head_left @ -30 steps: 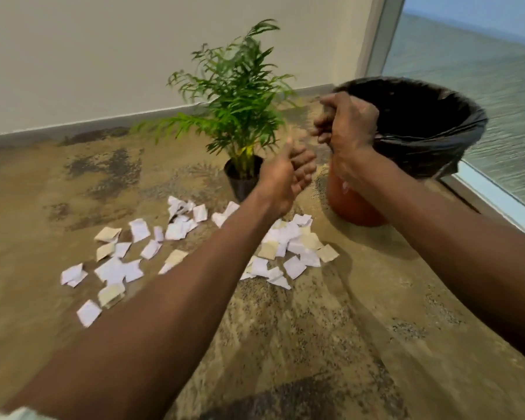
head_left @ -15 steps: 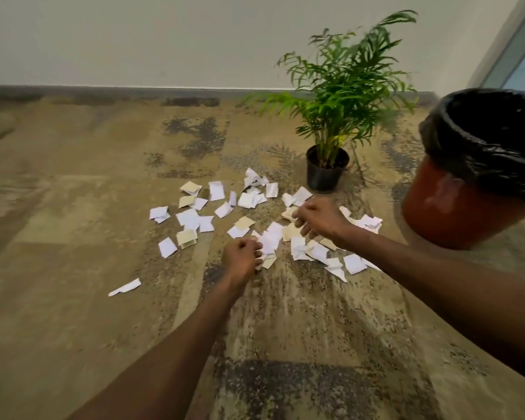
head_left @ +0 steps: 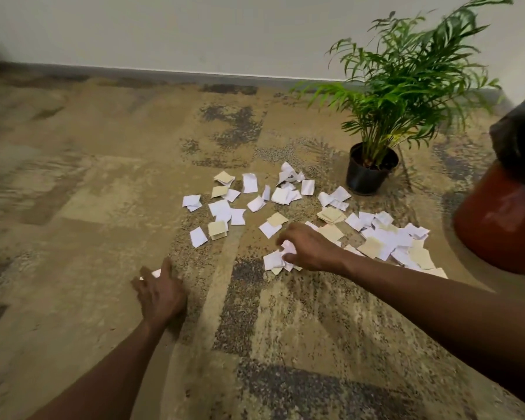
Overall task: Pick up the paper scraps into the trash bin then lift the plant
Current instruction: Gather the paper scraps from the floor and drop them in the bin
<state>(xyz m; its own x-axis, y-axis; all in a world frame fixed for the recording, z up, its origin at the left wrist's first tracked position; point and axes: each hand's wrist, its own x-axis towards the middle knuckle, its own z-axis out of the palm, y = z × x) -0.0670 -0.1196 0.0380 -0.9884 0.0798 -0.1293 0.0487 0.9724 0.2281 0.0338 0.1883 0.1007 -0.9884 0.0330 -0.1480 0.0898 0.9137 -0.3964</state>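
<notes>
Carpet [head_left: 103, 207] is tan w/ dark gray spots, fills most of the view. Wall [head_left: 194, 28] is plain, at 12 o'clock. Gray baseboard [head_left: 164, 74] runs btwn wall & carpet.

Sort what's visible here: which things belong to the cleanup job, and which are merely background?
Job: paper scraps, trash bin, plant, left hand, right hand.
Background: carpet, wall, baseboard.
</notes>
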